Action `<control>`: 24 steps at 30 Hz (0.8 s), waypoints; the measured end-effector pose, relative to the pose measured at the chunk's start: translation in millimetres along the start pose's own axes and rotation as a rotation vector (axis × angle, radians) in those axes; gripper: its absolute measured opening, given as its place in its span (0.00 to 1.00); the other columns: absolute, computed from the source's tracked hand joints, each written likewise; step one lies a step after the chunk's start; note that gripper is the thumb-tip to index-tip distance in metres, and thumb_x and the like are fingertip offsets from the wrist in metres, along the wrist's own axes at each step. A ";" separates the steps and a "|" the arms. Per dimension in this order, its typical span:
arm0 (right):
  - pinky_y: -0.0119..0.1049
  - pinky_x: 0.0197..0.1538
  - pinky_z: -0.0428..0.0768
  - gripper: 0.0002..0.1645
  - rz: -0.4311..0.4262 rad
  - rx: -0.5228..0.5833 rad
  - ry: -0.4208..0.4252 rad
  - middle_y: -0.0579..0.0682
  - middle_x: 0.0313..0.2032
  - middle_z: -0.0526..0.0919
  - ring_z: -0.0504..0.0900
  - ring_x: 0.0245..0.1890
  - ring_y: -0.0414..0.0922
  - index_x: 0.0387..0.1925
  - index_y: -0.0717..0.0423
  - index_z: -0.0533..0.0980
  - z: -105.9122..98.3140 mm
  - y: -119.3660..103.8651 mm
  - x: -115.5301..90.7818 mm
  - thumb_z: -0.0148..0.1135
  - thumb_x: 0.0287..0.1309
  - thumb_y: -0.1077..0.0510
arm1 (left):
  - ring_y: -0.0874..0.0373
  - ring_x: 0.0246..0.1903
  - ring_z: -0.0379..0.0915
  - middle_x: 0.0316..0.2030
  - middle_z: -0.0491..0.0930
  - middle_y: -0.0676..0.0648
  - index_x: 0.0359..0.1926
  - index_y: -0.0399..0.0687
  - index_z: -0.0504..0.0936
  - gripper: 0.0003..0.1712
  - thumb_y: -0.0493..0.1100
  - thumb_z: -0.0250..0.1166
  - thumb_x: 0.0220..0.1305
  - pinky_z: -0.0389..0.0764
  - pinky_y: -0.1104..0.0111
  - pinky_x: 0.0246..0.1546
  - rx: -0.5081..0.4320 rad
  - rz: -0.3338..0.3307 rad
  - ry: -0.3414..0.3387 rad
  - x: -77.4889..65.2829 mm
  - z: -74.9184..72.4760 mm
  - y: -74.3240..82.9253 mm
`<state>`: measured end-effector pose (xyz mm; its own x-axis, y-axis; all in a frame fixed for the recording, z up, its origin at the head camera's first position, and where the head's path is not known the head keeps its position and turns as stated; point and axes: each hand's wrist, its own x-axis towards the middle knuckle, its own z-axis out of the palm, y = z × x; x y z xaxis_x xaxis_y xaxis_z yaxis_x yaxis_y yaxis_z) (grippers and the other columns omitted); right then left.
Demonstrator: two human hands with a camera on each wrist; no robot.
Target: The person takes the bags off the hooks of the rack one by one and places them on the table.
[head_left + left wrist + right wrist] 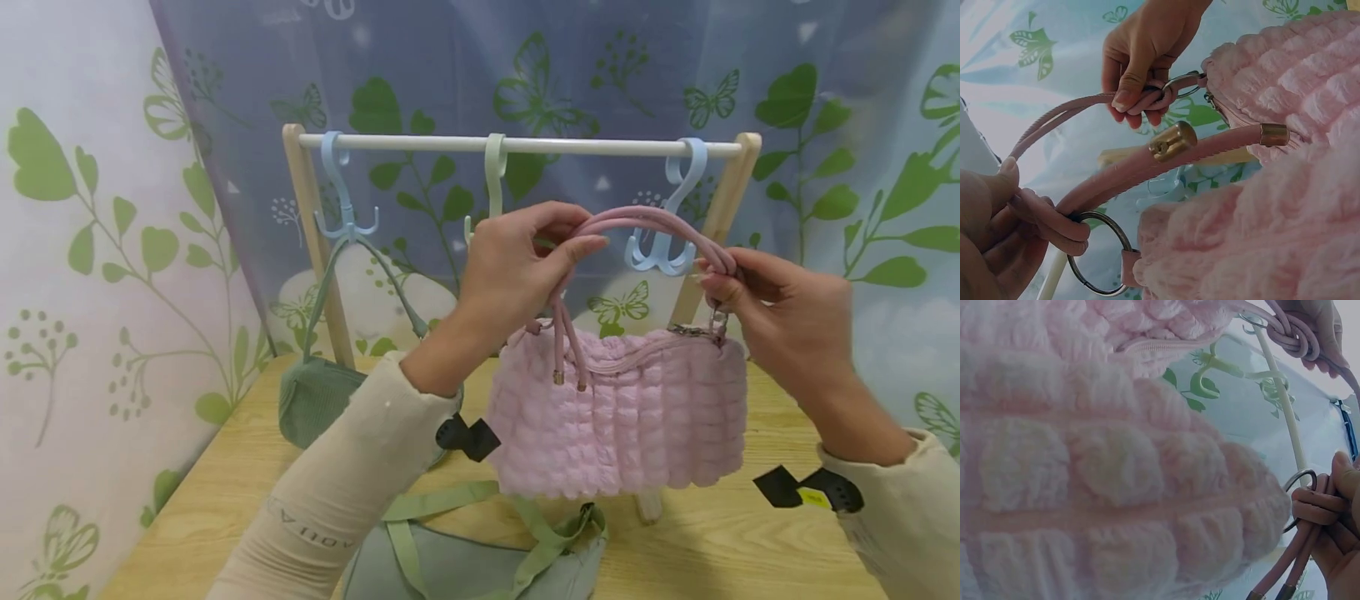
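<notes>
A puffy pink handbag (622,417) with quilted squares hangs above the table from its pink cord handle (637,215). My left hand (517,267) pinches the handle's left end between thumb and fingers. At the other end, my right hand (787,325) grips the cord by its knot. The left wrist view shows a metal ring (1100,284) joining the knotted cord to the bag, and a gold-coloured cord tip (1175,140). In the right wrist view the bag's quilted side fills much of the frame, with a zipper (1160,347) along the top.
Behind the bag stands a rack with a white bar (420,143). Blue hooks (347,212) (663,242) and a green hook (495,171) hang from it. A green corduroy bag (318,400) hangs at left. A grey-green bag (457,562) lies on the wooden table (202,492) in front.
</notes>
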<state>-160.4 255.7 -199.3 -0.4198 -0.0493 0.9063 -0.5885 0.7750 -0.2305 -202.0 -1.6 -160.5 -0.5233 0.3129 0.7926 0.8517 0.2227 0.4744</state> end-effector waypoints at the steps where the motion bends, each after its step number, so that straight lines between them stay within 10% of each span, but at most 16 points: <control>1: 0.11 0.37 0.72 0.16 0.000 -0.009 0.007 0.44 0.34 0.86 0.77 0.34 0.15 0.40 0.69 0.84 -0.4 0.4 -0.3 0.72 0.45 0.74 | 0.64 0.29 0.82 0.32 0.87 0.48 0.43 0.40 0.86 0.14 0.44 0.70 0.60 0.78 0.78 0.32 -0.001 0.000 -0.002 -0.5 0.5 -0.4; 8: 0.10 0.38 0.71 0.15 -0.013 -0.051 0.025 0.66 0.32 0.85 0.75 0.35 0.12 0.41 0.69 0.84 -5.6 -1.7 -1.3 0.73 0.47 0.71 | 0.65 0.30 0.82 0.33 0.87 0.48 0.43 0.41 0.86 0.14 0.44 0.70 0.60 0.79 0.78 0.33 -0.018 -0.006 -0.013 -3.4 2.9 -5.0; 24: 0.07 0.40 0.65 0.16 -0.030 -0.196 -0.077 0.66 0.31 0.86 0.68 0.37 0.06 0.40 0.70 0.84 -33.3 -10.1 -14.2 0.73 0.44 0.73 | 0.67 0.28 0.80 0.30 0.85 0.51 0.44 0.43 0.86 0.13 0.45 0.70 0.61 0.79 0.74 0.26 -0.078 -0.120 -0.195 -21.2 5.5 -10.7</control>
<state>-125.5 269.5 -198.1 -0.4605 -0.1163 0.8800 -0.4589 0.8798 -0.1239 -200.2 -5.5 -184.5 -0.6100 0.4626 0.6434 0.7787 0.1993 0.5949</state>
